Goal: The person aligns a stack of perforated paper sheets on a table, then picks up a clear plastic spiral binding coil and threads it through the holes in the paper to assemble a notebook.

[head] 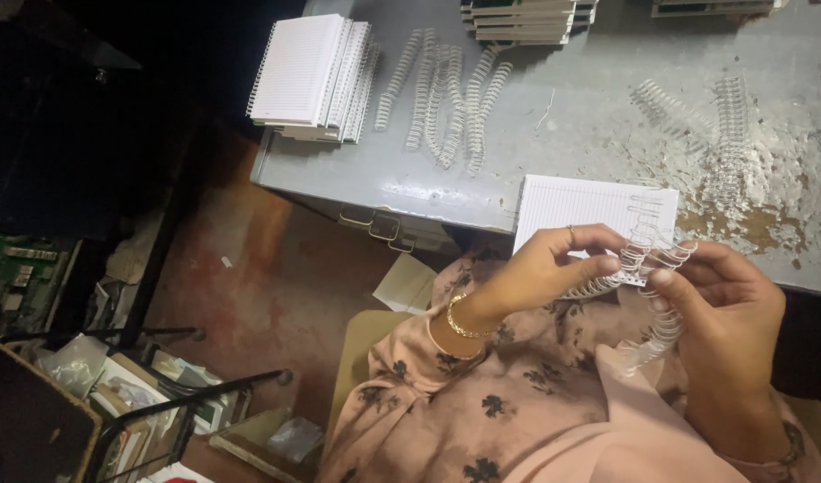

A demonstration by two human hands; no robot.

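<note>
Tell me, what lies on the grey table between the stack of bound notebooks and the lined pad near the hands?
In the head view, a cluster of loose white wire binding coils lies between the notebook stack and the lined pad.

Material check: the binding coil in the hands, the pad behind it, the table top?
Binding coil: looks like thin white-coated wire, fine glossy loops; metal or plastic unclear. Pad: ruled white paper, matte, faint lines. Table top: seemingly grey-painted metal, paint flaked to rusty brown at right. Left hand and right hand hold the coil.
</note>
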